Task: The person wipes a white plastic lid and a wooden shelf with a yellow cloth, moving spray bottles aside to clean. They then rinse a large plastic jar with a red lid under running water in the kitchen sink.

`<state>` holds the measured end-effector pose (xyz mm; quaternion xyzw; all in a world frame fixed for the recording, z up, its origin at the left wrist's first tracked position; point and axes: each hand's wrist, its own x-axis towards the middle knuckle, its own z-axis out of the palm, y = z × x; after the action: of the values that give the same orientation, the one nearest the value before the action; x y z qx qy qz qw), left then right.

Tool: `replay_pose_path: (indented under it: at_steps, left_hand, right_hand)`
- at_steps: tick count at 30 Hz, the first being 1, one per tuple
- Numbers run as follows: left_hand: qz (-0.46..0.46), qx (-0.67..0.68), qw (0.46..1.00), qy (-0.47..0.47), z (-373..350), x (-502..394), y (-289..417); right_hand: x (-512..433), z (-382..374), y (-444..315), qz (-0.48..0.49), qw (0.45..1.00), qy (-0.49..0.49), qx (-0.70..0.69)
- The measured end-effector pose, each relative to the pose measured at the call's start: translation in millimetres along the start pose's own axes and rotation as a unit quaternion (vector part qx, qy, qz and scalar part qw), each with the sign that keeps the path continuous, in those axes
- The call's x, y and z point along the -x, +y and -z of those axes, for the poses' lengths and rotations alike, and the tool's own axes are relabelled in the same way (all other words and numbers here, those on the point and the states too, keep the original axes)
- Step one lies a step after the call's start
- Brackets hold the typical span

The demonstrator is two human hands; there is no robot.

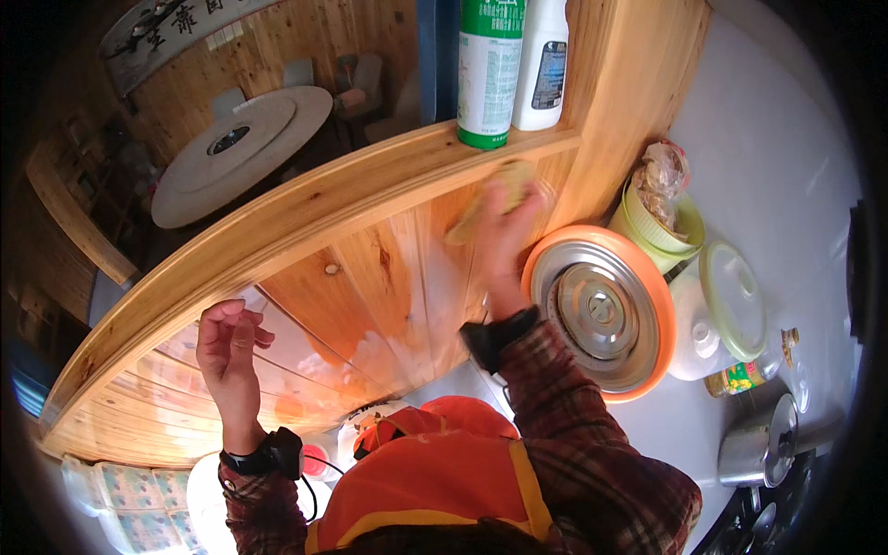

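Observation:
My right hand (498, 229), blurred, presses a yellowish cloth (516, 175) to the varnished wood panelling (374, 277), just under the ledge (347, 187). One end of the cloth hangs out to the left of the fingers. My left hand (232, 354) is raised at the left part of the ledge, fingers bent and a little apart, with nothing seen in it; whether it touches the wood I cannot tell. On the ledge above the cloth stand a green and white spray can (491, 83) and a white bottle (544, 69), both bearing writing.
To the right are an orange basin (662, 305) with steel lids in it, a green bucket (624, 215) holding bagged items, a lidded plastic container (735, 298), a jar (739, 378) and a steel pot (753, 451). Beyond the ledge, a round table (284, 139) stands among chairs.

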<state>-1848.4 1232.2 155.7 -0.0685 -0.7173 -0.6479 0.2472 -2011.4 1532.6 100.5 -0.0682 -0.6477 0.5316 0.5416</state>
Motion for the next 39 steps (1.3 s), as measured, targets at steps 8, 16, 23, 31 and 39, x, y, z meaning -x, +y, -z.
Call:
replay_pose_path:
  at_steps: [8, 16, 23, 31, 39]
  left_hand:
    - [0.051, 0.036, 0.998, -0.003, 17, 20, -16]
    - [0.135, 0.041, 0.989, 0.04, 61, 64, -31]
    - [0.249, 0.077, 0.962, 0.077, 79, 104, -47]
    - [0.302, 0.116, 0.938, 0.12, 109, 140, -78]
    - [0.265, 0.456, 0.849, -0.015, 112, 162, -89]
  right_hand:
    - [163, -5, -43, 0.319, 0.869, -0.374, -0.055]
    - [29, 22, -23, 0.086, 0.993, -0.07, 0.044]
    - [175, -36, -68, 0.213, 0.931, -0.291, -0.057]
    - [285, -46, -135, 0.091, 0.641, -0.692, -0.32]
    - [256, 3, -182, 0.021, 0.507, -0.816, -0.279]
